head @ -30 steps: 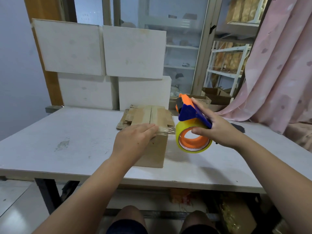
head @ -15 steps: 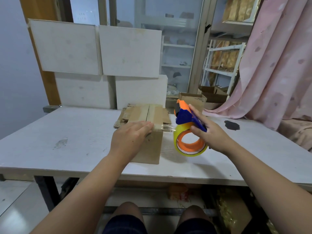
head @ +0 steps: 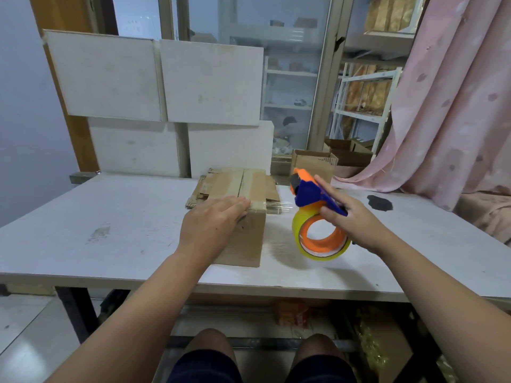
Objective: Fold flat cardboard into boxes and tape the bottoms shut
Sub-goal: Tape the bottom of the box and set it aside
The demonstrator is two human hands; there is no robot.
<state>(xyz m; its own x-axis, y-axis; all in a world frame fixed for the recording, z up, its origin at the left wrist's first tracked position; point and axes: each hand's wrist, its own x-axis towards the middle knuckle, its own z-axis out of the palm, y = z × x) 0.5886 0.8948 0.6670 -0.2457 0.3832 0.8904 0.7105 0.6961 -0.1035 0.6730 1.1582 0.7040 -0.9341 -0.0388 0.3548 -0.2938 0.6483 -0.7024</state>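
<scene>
1. The cardboard box (head: pixel 244 239) stands on the bench (head: pixel 110 233) near the middle, close to the near edge. Its top flaps are closed, and a strip of clear tape lies across the top near the front edge.
2. The left hand (head: pixel 213 225) lies flat on the near top edge of the box, at its 9 o'clock side. The fingers are straight and together, with the tips resting on the tape strip. It grips nothing.
3. A short span of clear tape (head: pixel 279 210) runs from the box's top edge toward 3 o'clock and ends at the tape dispenser (head: pixel 307 190).
4. The dispenser, blue and orange, is held off the bench at 3 o'clock of the box, just beside it but not touching. Its yellowish tape roll (head: pixel 320 240) on an orange core hangs below.
5. The right hand (head: pixel 352 221) grips the dispenser, with the fingers wrapped over its blue handle.
6. A stack of flat cardboard (head: pixel 199 192) lies at 12 o'clock of the box, directly behind it.
7. A dark patch (head: pixel 379 202) marks the bench surface at 2 o'clock, well apart from the box.
8. An open carton (head: pixel 312 161) sits beyond the far edge of the bench at 1 o'clock.
9. White panels (head: pixel 154 87) stand behind the bench at 11 to 12 o'clock.
10. A pink curtain (head: pixel 453 106) hangs at 2 o'clock.
</scene>
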